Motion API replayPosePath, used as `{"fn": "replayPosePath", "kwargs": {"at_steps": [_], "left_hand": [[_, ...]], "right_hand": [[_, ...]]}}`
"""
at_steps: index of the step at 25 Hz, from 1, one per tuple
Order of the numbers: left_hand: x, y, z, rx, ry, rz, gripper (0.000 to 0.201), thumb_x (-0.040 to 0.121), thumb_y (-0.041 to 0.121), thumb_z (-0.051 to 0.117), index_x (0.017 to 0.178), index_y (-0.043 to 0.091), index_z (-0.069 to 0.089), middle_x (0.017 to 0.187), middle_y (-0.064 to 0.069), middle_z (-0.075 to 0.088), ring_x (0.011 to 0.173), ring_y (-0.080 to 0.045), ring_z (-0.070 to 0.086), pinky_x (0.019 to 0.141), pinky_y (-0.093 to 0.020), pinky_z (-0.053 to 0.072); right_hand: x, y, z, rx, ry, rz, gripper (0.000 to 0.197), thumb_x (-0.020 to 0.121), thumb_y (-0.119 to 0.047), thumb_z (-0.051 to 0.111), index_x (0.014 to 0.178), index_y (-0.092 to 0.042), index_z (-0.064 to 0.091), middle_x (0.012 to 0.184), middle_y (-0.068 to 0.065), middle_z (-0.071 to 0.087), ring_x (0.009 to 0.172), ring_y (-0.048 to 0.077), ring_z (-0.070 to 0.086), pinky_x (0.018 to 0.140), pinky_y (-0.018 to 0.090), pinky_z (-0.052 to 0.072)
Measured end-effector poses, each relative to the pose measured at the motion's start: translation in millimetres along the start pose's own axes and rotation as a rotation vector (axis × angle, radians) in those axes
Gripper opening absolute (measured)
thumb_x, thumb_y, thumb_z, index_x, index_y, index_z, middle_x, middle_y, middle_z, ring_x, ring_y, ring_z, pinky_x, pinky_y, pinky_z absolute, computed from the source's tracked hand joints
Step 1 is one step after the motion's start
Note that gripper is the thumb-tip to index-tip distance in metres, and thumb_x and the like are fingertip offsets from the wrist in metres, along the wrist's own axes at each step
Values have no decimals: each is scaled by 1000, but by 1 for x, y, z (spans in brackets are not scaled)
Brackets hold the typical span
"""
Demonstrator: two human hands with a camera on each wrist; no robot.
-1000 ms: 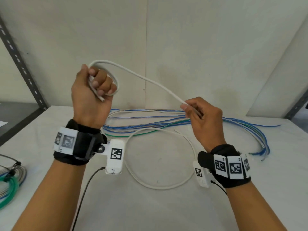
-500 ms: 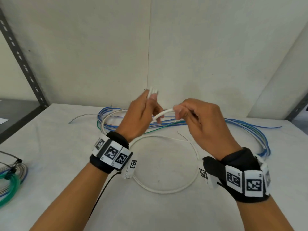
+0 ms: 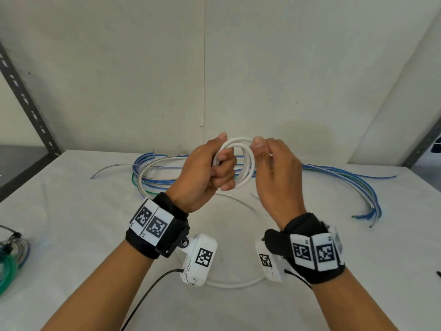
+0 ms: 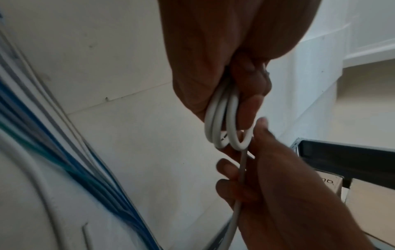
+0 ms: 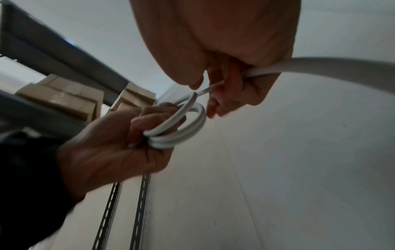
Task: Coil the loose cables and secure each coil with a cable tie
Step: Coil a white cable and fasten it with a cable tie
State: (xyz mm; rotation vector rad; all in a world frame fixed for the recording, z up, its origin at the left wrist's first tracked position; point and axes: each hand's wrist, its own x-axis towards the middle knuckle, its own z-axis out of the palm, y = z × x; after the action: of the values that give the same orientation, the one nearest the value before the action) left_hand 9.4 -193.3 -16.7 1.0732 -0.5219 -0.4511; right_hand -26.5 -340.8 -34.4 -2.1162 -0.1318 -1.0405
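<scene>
Pale walls meeting in a corner are seen behind a white table (image 3: 71, 235), above which both hands are raised close together. A small coil of white cable (image 3: 241, 161) of several turns is held between them, clear of the table. The coil is gripped by the left hand (image 3: 202, 177), whose fingers are curled through the loops with the turns bunched against the palm, as shown in the right wrist view (image 5: 175, 130). The far side of the coil is pinched by the right hand (image 3: 276, 177) between thumb and fingertips, and the free run of the same cable is seen in the left wrist view (image 4: 222, 125) passing down through its curled fingers (image 4: 230, 184). Below the wrists, the rest of the white cable lies in a wide loop (image 3: 233, 284) on the table. Beyond the hands, a bundle of loose blue, green and grey cables (image 3: 346, 177) is spread across the table, sweeping away to the right of the right hand. Well to the left of the left hand, at the table's edge, a finished green coil (image 3: 8, 263) is partly visible. A dark slotted shelf upright (image 3: 26, 101) stands further left, and cardboard boxes (image 5: 62, 98) are seen on shelving in the right wrist view.
</scene>
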Motion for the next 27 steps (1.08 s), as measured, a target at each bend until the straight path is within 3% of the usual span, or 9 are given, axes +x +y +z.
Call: {"fn": "replayPosePath", "kwargs": {"at_steps": [2,5,10,12,15,17,20,22,27], "left_hand": [[-1,1,2,-53,20,6,48,108,37,28,64,19,36,48,8,19,42,-12,8,42,-25,25],[-2,-2,8,-151,19,-6,53,108,38,30,59,19,40,43,8,22,37,-9,12,41,-24,26],[-4,-2,12,-41,-56,-28,61,106,50,27,62,13,47,41,0,37,31,-16,37,55,-29,46],[-5,1,9,-46,-107,-53,59,106,50,28,59,16,39,43,2,30,31,-14,30,56,-29,44],[-3,4,6,-71,-57,-65,55,107,47,31,59,22,30,47,7,17,36,-10,14,48,-27,29],[-1,12,-1,-157,5,1,55,107,46,30,57,23,32,46,8,16,33,-8,13,44,-26,26],[2,39,-34,-400,108,168,59,108,41,27,53,24,38,44,6,14,35,-12,7,41,-23,30],[-1,53,-58,-510,178,273,58,108,38,27,54,22,41,42,5,22,36,-12,10,43,-22,32],[-1,53,-64,-379,296,402,46,109,40,27,69,21,39,51,7,30,40,-11,25,56,-24,40]], "right_hand": [[-8,-5,11,-5,-63,29,51,102,-55,26,100,-19,61,81,-9,63,74,9,58,65,29,42],[-12,-5,18,38,-27,34,49,102,-53,27,83,-15,52,63,-2,57,60,19,55,57,39,43],[-11,-1,15,59,37,70,41,105,-43,39,77,-15,48,59,5,50,57,27,49,55,46,42],[-12,-3,16,88,46,68,41,106,-43,40,78,-14,50,61,6,53,58,26,51,55,45,42],[-11,-1,18,89,-14,73,47,103,-50,36,78,-16,54,60,0,54,57,21,51,54,39,41],[-8,5,13,114,-53,51,39,105,-46,38,80,-22,57,59,-5,50,55,12,46,54,35,38],[-4,20,3,162,-46,18,18,104,-30,52,100,-17,63,64,6,52,59,24,49,56,37,41],[-1,26,0,172,-6,24,11,102,-26,58,99,-16,63,65,8,55,60,28,52,56,39,42],[2,30,0,-22,-96,-79,17,101,-30,59,92,-21,70,70,-10,58,64,13,55,60,37,48]]}}
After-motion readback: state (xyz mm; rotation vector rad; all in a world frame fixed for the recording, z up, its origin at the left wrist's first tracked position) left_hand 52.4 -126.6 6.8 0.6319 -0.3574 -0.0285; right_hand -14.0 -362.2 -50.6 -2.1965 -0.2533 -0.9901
